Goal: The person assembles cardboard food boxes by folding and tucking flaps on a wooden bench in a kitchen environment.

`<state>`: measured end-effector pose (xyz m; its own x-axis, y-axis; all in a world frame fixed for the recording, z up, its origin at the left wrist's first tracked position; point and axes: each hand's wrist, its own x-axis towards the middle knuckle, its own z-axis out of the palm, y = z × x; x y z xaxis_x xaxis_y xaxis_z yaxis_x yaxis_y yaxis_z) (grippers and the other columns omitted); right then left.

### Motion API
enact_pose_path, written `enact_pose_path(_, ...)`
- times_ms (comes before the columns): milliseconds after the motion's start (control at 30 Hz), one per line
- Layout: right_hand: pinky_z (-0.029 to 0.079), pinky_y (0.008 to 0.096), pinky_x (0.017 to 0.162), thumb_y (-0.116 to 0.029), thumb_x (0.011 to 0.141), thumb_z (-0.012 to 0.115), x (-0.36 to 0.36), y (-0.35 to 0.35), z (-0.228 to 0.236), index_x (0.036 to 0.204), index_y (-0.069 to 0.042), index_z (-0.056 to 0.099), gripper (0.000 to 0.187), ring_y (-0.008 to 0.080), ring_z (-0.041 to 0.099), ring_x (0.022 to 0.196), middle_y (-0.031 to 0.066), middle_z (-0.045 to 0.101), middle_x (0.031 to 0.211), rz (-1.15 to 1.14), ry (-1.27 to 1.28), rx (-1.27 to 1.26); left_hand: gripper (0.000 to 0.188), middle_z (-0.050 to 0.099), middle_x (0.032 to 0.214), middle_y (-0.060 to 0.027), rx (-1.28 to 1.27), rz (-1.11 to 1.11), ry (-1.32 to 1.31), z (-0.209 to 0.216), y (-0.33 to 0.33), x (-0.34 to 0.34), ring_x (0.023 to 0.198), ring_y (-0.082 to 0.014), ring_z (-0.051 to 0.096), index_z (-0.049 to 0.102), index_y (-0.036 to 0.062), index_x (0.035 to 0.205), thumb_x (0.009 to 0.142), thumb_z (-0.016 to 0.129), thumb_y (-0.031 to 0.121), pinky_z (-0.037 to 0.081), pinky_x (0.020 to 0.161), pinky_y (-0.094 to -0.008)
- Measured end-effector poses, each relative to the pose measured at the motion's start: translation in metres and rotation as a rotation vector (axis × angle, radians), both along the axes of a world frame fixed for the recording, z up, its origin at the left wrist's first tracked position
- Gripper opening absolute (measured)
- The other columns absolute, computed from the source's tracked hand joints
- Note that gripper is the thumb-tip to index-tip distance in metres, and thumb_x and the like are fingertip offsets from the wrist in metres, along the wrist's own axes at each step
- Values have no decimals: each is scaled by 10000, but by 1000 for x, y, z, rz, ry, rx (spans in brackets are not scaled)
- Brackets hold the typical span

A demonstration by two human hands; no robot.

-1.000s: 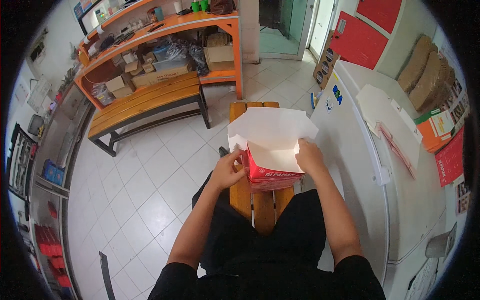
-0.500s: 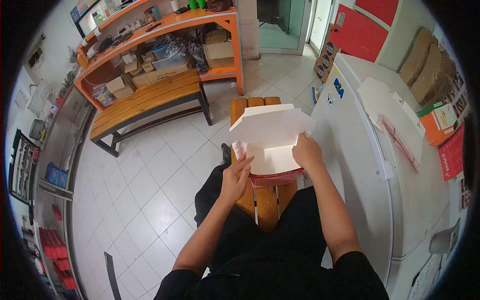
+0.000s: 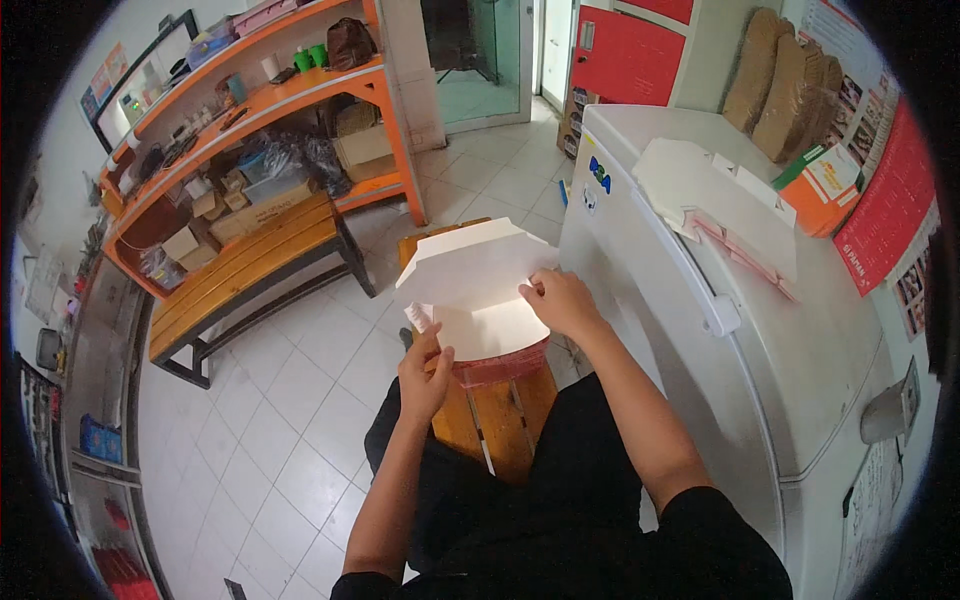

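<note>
An open cardboard food box [image 3: 500, 367], white inside with a red printed front wall, rests on the slatted wooden bench [image 3: 507, 425] between my legs. Its white lid [image 3: 475, 262] is raised at the far side, with folded edges. My right hand [image 3: 565, 302] has its thumb and fingers curled on the box's right side flap near the lid. At the box's left side is my left hand [image 3: 425, 380], thumb and index finger apart, with the fingertips by the left wall. A small crumpled-looking white and pink flap [image 3: 418, 318] sticks out at that corner. Nothing shows inside the box.
A white chest freezer [image 3: 655, 290] stands close on my right. On its top lie flat unfolded box blanks [image 3: 715, 195] and an orange-green packet [image 3: 820, 190]. Another wooden bench [image 3: 260, 260] and an orange shelf [image 3: 290, 120] with cartons stand ahead to the left.
The view has swung right, so the box and bench appear further left. My left hand's thumb and index finger have spread. The right hand still grips the box's right side.
</note>
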<state>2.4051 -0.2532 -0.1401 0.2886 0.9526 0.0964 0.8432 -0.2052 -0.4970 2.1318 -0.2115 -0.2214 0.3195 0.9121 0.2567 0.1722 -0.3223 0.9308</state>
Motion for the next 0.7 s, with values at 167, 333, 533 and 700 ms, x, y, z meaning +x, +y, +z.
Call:
enact_pose_path(167,460,567,967,-266,902,714,-29,-15,9,1133,-58,672,313,362,617,1180,166,664,1233,357,-276,505,470,751,1143,-195,85,-3,21,-1,-4,3,1059,-249,740,608,-8,1417,991,713,161,585,924,-372)
enact_pose_path(333,272,696,1150,-348,944,696,-51,16,-13,1403,-93,595,535,330,413,1484,150,483,1568,293,-441,393,432,750,1141,-197,-6,-34,-48,8,-8,2,1069,-242,737,613,-14,1392,1001,706,144,584,916,-356)
enact_pose_path(533,204,720,1203,-438,985,655,-26,16,0,1511,-95,525,641,332,369,1530,159,424,1640,277,-286,33,397,753,1098,-167,-2,-7,-2,3,-1,3,1019,-192,724,630,-11,1386,1017,690,122,580,880,-337)
enact_pose_path(700,402,548,1149,-309,931,694,41,-56,108,1381,-67,636,514,353,569,1355,192,612,1451,27,-293,216,384,753,1051,-132,-88,21,-77,-1,-4,-4,952,-138,689,646,-3,1388,1028,684,126,558,845,-296)
